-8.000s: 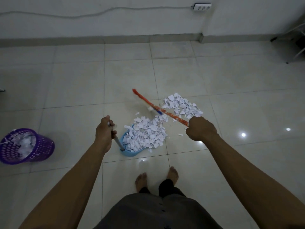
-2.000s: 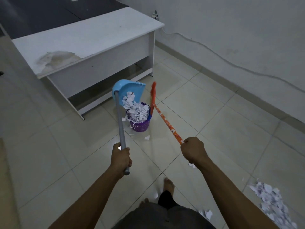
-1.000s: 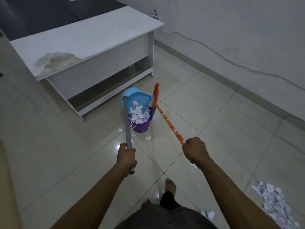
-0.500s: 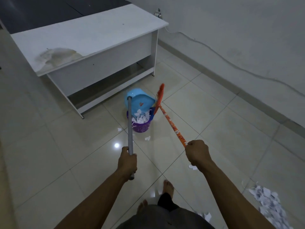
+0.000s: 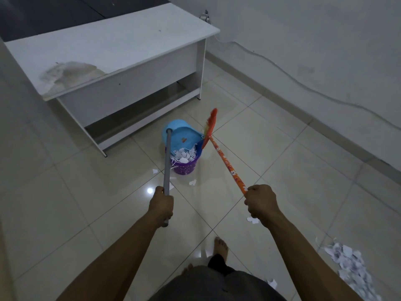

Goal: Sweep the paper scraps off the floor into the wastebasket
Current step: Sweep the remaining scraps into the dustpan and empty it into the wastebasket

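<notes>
The fingers of the left hand (image 5: 161,205) are curled tight round the grey dustpan handle (image 5: 166,161). Those of the right hand (image 5: 260,203) are wrapped round the orange broom handle (image 5: 227,168). The blue dustpan (image 5: 182,133) is tipped over the purple wastebasket (image 5: 187,167), with the broom head (image 5: 209,127) just beside it. Paper scraps (image 5: 183,155) fill the wastebasket, which stands on the floor (image 5: 282,148) near the tabletop (image 5: 108,46) corner. A few stray scraps (image 5: 192,182) lie by its base. A scrap pile (image 5: 351,266) lies well apart, toward the floor's wall edge on the person's right.
</notes>
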